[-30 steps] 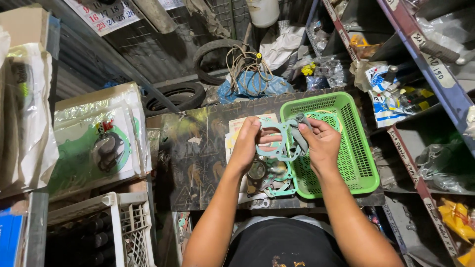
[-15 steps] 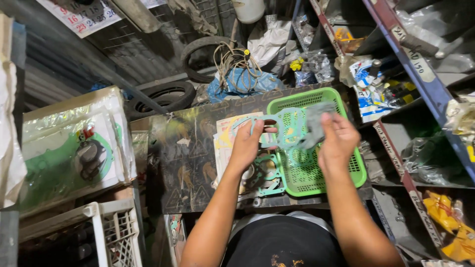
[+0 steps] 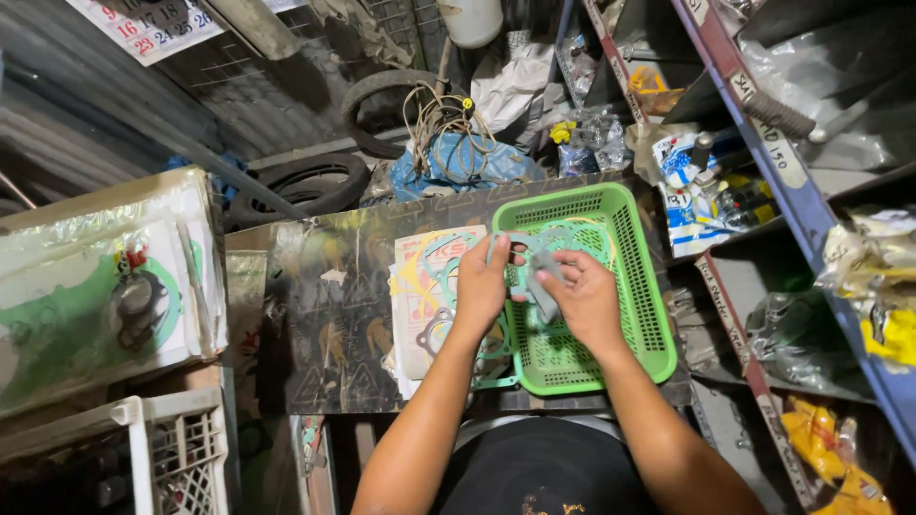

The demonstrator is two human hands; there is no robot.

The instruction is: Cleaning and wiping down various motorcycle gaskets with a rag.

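— What is held, and where is it?

— A thin pale-green gasket (image 3: 534,250) is held by both hands over the near-left part of a green plastic basket (image 3: 641,286). A greyish piece hanging below it, by the right hand, cannot be told apart clearly.

— How are the fingers set?

— The gasket's left edge is pinched by the left hand (image 3: 482,286), thumb towards the basket and fingers curled over the rim. Its right part is pinched between thumb and bent fingers of the right hand (image 3: 584,300), which is placed just inside the basket.

— What is seen inside the basket?

— More thin green gaskets are laid flat on its mesh floor, under the held one.

— And beside it?

— A stack of printed gasket cards (image 3: 425,286) is laid just to the left, touching the basket's side, with green rings on top. Both are carried by a dark patterned counter (image 3: 315,315).

— Farther out?

— At the left, a large flat packet with a green gasket sheet (image 3: 95,296) is propped, and a white crate (image 3: 172,448) is seen below it. Behind the counter, black tyres (image 3: 305,181) and a blue bundle with tangled cord (image 3: 458,153) are piled. At the right, metal shelving (image 3: 792,181) is loaded with bagged parts.
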